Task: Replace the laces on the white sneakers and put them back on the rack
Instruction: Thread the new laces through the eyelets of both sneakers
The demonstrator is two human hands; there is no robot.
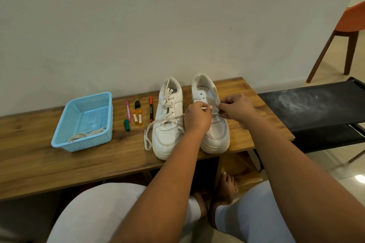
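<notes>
Two white sneakers stand side by side on the wooden bench (39, 154), toes toward me. The left sneaker (167, 124) is laced loosely. The right sneaker (215, 134) has bare upper eyelets. A loose white lace (156, 124) trails from my left hand across the left sneaker and down onto the bench. My left hand (197, 116) pinches that lace's tip over the right sneaker's eyelets. My right hand (237, 110) grips the right sneaker's eyelet edge and pinches a bit of lace there; my fingers hide the exact hold.
A light-blue plastic basket (65, 134) holding coiled cream laces (87, 135) sits at the bench's left. Several markers and small tubes (138, 114) lie between basket and sneakers. A black shoe rack (316, 110) stands to the right, an orange chair (345, 31) behind it.
</notes>
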